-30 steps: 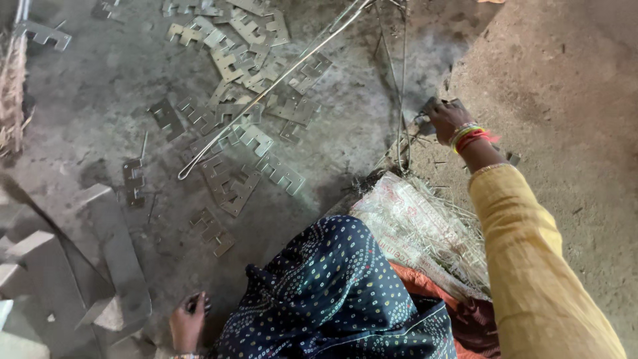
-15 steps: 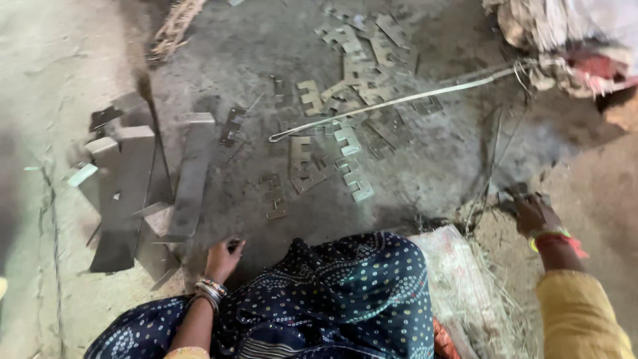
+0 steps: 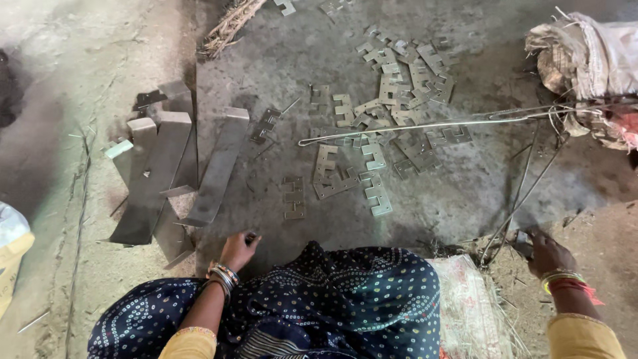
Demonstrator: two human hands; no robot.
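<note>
My left hand [image 3: 238,250] rests on the grey floor beside my knee, its fingers curled around a small dark metal piece [image 3: 251,236]. My right hand [image 3: 549,256] is low at the right and pinches a small flat metal piece [image 3: 522,240] where several thin wires [image 3: 525,183] meet the ground. A dark blue dotted cloth [image 3: 332,306] covers my knees between the two hands. Notched metal plates [image 3: 373,193] lie scattered ahead of me, out of reach of both hands.
Long flat metal strips [image 3: 166,166] lie in a heap at the left. A long bent rod [image 3: 425,125] runs across the plates toward a torn sack bundle [image 3: 588,63] at the right. A woven mat [image 3: 468,302] lies under my right side. A sack corner [image 3: 10,246] shows at the far left.
The view has swung left and pulled back, bringing the strip heap and more plates into sight. My right hand has dropped from the wires to the ground; the left stays by my knee.
</note>
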